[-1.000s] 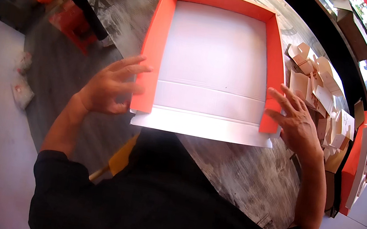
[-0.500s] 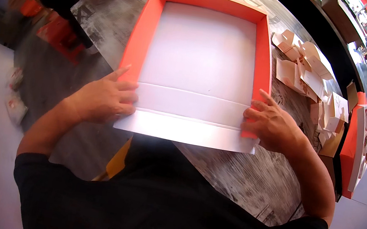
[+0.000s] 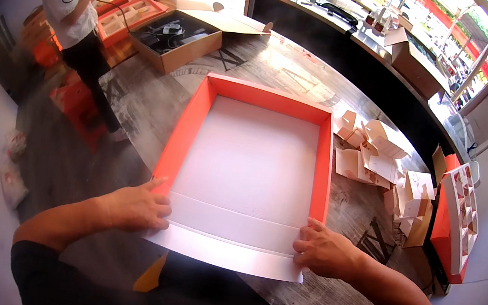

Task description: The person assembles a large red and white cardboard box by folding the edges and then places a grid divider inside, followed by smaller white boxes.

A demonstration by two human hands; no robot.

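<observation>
A large shallow cardboard box (image 3: 252,160) with orange-red side walls and a white floor lies in front of me on the table. Its far wall and both side walls stand up. At the near end a creased white flap (image 3: 222,251) lies unfolded toward my body. My left hand (image 3: 140,206) is closed around the near end of the left wall, fingers over its inner side. On the opposite wall, my right hand (image 3: 327,250) grips the near end, fingers curled inward over the edge.
Several small folded paper boxes (image 3: 377,154) lie right of the box. An orange tray with compartments (image 3: 457,215) leans farther right. A brown carton (image 3: 175,42) holding cables and dark items sits at the far left. Beyond the table's left edge stands another person (image 3: 77,17), one hand raised.
The view has tilted upward, so the box and my hands appear lower and more of the room shows. Both hands remain at the near ends of the side walls.
</observation>
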